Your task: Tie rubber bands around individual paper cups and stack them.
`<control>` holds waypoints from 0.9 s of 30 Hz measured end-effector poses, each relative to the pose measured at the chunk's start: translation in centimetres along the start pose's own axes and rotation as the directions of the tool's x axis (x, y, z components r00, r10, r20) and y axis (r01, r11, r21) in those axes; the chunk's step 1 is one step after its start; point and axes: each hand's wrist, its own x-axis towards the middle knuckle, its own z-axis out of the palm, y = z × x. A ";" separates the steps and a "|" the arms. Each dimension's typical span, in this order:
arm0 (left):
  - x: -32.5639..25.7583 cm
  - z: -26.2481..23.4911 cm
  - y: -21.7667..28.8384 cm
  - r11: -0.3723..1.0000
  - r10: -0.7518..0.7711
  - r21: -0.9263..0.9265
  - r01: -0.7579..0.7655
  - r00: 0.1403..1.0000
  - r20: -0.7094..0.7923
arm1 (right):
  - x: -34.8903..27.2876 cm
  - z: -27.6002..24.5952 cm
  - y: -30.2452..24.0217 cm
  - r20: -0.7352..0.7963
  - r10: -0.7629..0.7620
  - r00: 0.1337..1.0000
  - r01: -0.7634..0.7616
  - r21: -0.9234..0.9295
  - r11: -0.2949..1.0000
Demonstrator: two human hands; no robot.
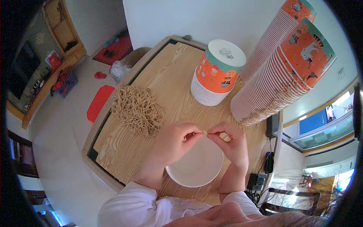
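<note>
You sat at a wooden table (151, 79) with a dark border, the largest thing before you. On its far right side leaned two long stacks of orange paper cups (280, 68), nested on their sides, and next to them stood a shorter stack of upside-down cups (217, 73). At the table's left edge lay a tangled heap of tan cord (138, 109). Directly in front of you sat one white paper bowl (198, 166), open side up, just below your hands. Your left hand (176, 142) and right hand (232, 142) met above its far rim, each grip pinched nearly closed, thumb against forefinger, on the ends of a short piece of tan cord (205, 132). The cord was tiny between your fingertips, well apart from the heap.
</note>
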 end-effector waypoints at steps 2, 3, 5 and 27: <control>0.1 -0.5 -0.2 0.994 -0.106 -0.023 0.107 0.994 0.036 | 0.2 0.1 -0.2 -0.026 0.009 1.000 -0.011 -0.073 0.997; -0.1 -0.6 -0.5 0.994 -0.110 -0.020 0.111 0.993 0.036 | 0.2 0.3 -0.5 -0.063 -0.016 0.998 0.007 -0.142 0.990; -0.2 -0.7 -1.0 0.996 -0.049 0.068 0.050 0.999 -0.017 | 0.1 0.5 -0.6 -0.096 -0.044 0.994 0.023 -0.208 0.978; -0.2 0.4 0.5 0.996 -0.027 -0.088 0.023 0.998 -0.052 | -0.7 0.8 -0.7 -0.013 -0.191 0.981 0.166 -0.439 0.883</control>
